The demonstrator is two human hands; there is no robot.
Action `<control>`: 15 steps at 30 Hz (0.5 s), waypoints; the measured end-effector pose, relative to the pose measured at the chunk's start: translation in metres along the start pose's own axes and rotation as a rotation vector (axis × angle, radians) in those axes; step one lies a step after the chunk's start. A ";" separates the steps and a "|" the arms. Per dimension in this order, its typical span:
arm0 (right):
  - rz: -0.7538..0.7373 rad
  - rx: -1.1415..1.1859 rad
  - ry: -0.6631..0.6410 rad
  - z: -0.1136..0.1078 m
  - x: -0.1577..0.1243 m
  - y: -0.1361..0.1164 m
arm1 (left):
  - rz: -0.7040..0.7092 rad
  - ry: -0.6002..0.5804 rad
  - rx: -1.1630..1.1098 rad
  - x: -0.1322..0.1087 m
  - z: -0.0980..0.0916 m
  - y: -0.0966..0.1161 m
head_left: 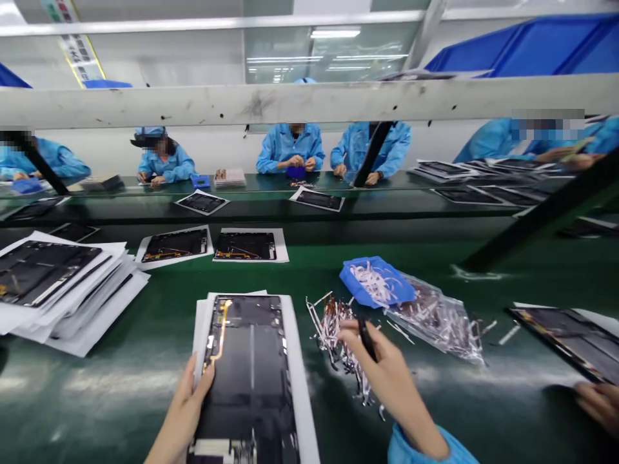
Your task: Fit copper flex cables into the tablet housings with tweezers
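Observation:
My left hand (186, 399) grips the left edge of a dark tablet housing (264, 374), thumb on top and fingers at its side. An orange flex cable (223, 335) runs along the housing's upper left. White paper (300, 380) lies underneath. My right hand (387, 370) is closed around a slim black tool (367, 339), perhaps tweezers; its tip is hidden. The fingertips hover over or touch a loose pile of thin metallic and brown strips (333, 320); I cannot tell which.
A blue tray (347, 276) of pale strips and a clear bag (449, 325) of strips lie behind my right hand. At left is a stack of housings and paper (97, 303). A black strut (512, 235) slants down at right, near another person's hand (599, 403).

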State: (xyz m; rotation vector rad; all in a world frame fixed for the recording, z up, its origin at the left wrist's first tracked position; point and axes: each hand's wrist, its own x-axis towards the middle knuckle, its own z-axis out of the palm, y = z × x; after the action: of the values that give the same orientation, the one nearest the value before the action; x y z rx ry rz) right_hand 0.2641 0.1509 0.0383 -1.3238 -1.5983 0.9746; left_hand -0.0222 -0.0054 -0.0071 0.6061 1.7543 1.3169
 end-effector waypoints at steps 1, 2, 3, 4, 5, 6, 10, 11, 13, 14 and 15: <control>0.012 -0.017 -0.030 -0.001 -0.009 0.006 | 0.007 0.012 0.000 0.005 0.000 0.002; 0.020 -0.033 -0.057 -0.003 -0.018 0.012 | 0.017 0.017 0.001 0.009 0.001 0.004; 0.029 -0.048 -0.070 -0.006 -0.027 0.017 | 0.023 0.023 0.005 0.013 0.002 0.006; 0.039 -0.061 -0.072 -0.010 -0.035 0.022 | 0.026 0.028 0.014 0.015 0.002 0.007; 0.050 -0.070 -0.065 -0.015 -0.042 0.026 | 0.027 0.032 0.028 0.016 0.003 0.007; 0.060 -0.077 -0.053 -0.021 -0.048 0.030 | 0.028 0.037 0.046 0.016 0.003 0.006; 0.077 -0.092 0.019 -0.043 -0.061 0.047 | 0.052 0.022 0.152 0.017 -0.004 0.004; 0.076 -0.103 0.038 -0.048 -0.062 0.051 | 0.068 0.024 0.192 0.017 -0.007 0.004; 0.077 -0.149 0.063 -0.054 -0.063 0.060 | 0.124 0.077 0.290 0.019 -0.014 0.004; 0.074 -0.184 0.067 -0.056 -0.062 0.064 | 0.185 0.136 0.374 0.020 -0.017 0.003; 0.063 -0.220 0.070 -0.057 -0.062 0.067 | 0.261 0.207 0.483 0.022 -0.021 0.000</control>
State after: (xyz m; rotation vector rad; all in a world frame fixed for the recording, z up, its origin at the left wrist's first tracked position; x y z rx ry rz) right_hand 0.3469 0.1029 -0.0107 -1.5490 -1.6551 0.7972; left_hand -0.0513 0.0011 -0.0124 1.0248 2.2483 1.1565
